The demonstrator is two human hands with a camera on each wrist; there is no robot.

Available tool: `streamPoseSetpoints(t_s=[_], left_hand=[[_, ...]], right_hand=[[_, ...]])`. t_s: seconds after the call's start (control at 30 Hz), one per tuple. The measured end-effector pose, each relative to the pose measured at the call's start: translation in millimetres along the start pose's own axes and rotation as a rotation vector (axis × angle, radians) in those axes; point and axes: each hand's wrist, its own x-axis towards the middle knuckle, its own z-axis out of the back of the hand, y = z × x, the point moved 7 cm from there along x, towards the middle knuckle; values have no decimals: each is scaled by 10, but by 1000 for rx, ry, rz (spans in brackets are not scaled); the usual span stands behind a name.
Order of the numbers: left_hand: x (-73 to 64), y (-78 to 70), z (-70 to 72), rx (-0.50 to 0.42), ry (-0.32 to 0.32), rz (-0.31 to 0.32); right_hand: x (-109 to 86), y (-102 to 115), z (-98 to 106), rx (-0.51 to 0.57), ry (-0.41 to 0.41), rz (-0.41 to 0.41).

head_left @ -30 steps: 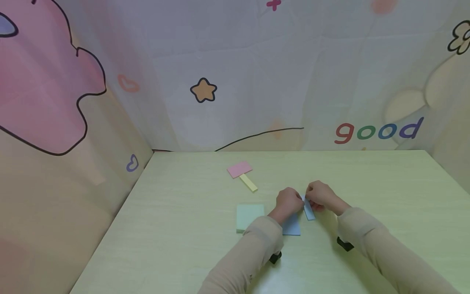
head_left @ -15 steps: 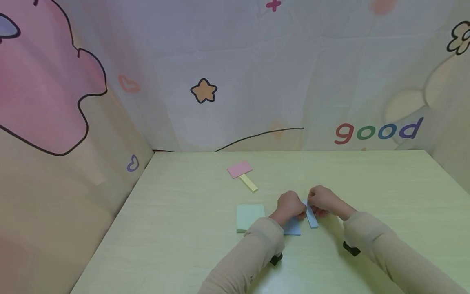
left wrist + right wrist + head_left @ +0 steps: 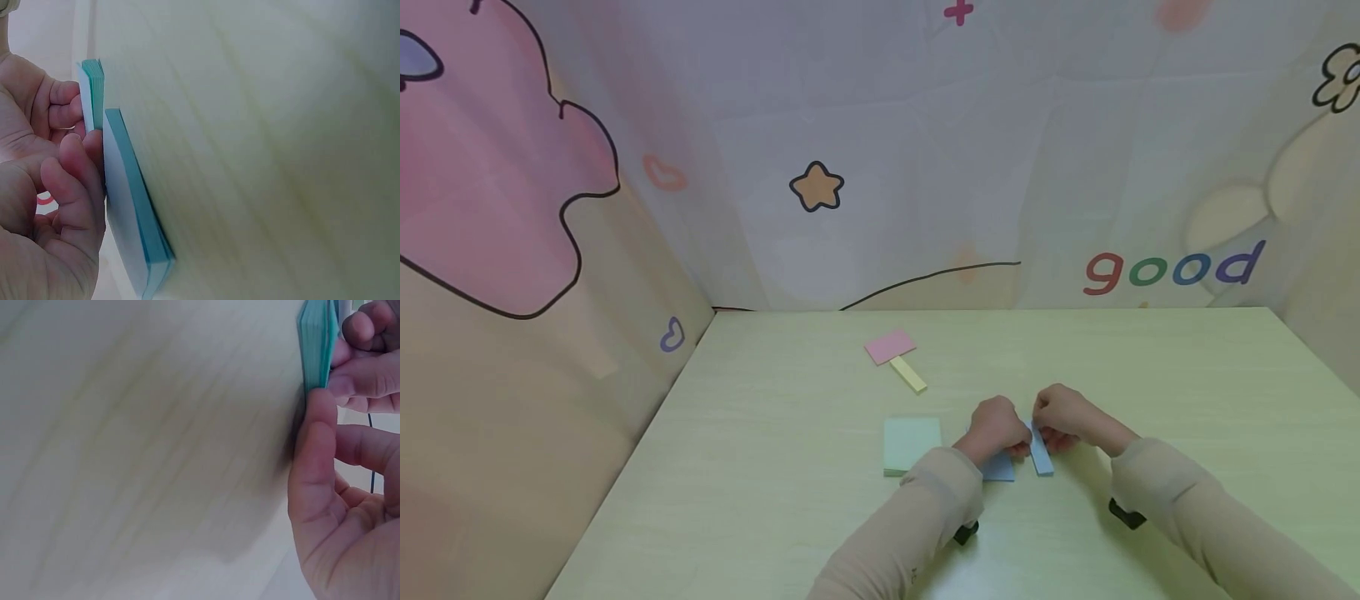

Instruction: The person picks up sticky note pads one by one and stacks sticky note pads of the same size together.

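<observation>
A narrow blue sticky-note pad [image 3: 1042,457] lies between the hands, its stacked sheets showing edge-on in both wrist views. My right hand [image 3: 1066,415] pinches it from the right, fingers curled. On the other side, my left hand [image 3: 1000,425] holds it with thumb and fingertips, as the right wrist view shows the left hand [image 3: 375,369] against the narrow pad [image 3: 317,337]. Under the left hand and partly hidden by it is a larger square blue sticky-note pad [image 3: 999,469]. The square blue pad [image 3: 128,200] lies flat close beside the left fingers in the left wrist view.
A square pale green sticky-note pad [image 3: 912,444] lies left of the blue one. Farther back are a pink pad [image 3: 890,347] and a narrow yellow pad [image 3: 908,375], their ends meeting. A printed cloth [image 3: 880,167] hangs behind the table [image 3: 737,467].
Both hands have moved toward the near side and a little right, bringing the narrow blue pad along. The square blue, green, pink and yellow pads have stayed put.
</observation>
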Motion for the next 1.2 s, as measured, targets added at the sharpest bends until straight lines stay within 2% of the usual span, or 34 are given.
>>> streamPoseSetpoints(t_s=[0.47, 0.6, 0.83, 1.2], left_hand=[[-52, -36, -63, 38, 35, -5], [-72, -46, -73, 25, 40, -7], [-103, -74, -81, 54, 45, -46], [-114, -80, -70, 85, 43, -52]], right_hand=[[-69, -34, 7, 15, 16, 16], [-78, -48, 6, 4, 22, 18], [-87, -78, 9, -31, 20, 8], [-134, -61, 15, -56, 20, 14]])
